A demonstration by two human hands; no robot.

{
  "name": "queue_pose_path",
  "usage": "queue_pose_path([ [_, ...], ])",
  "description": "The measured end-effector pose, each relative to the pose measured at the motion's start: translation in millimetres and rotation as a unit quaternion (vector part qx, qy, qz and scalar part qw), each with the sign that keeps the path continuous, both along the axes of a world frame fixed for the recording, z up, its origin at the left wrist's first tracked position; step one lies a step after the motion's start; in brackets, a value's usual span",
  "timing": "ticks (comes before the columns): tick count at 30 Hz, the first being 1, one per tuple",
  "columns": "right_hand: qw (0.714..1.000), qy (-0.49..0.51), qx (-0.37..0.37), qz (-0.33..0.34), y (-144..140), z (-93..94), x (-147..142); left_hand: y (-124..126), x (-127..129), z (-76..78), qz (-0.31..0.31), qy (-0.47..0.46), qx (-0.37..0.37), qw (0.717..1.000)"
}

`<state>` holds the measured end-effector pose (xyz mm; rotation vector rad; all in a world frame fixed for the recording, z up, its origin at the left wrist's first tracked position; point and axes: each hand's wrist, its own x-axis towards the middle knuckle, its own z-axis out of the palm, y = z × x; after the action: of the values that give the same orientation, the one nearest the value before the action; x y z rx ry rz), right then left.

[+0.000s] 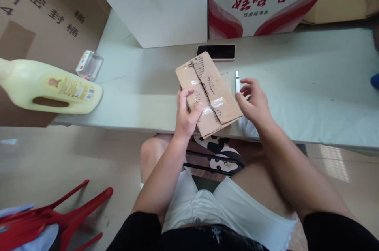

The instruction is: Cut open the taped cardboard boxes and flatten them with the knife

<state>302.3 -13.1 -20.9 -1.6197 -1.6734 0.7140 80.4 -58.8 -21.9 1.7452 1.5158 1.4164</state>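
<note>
A small flattish cardboard box with clear tape along its middle seam is tilted over the table's front edge. My left hand grips its left side, thumb on top and fingers around the edge. My right hand is just beyond the box's right side, its fingers loosely curled and apart. A white utility knife with a short blade end pointing away is right beside those fingertips; its lower end is hidden by the thumb. Behind the box's far corner lies a dark-screened phone, partly covered.
Large cartons, a white one and a red-and-white one, line the back of the pale green table. At left are a yellow jug, a clear plastic container and a brown carton. A red stool stands on the floor.
</note>
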Motion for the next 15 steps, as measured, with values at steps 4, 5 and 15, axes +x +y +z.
queue_pose_path([
  [4,0.968,-0.225,-0.099,0.048,6,4.8,-1,-1,7,2.4,0.079,0.031,0.023,0.996],
  [5,0.96,-0.249,-0.106,0.065,6,6.4,-1,0,10,4.3,0.1,0.051,0.039,0.993],
  [15,0.998,0.04,-0.038,0.002,-4,16.0,28,-11,38,27.9,0.035,0.159,0.235,0.958],
])
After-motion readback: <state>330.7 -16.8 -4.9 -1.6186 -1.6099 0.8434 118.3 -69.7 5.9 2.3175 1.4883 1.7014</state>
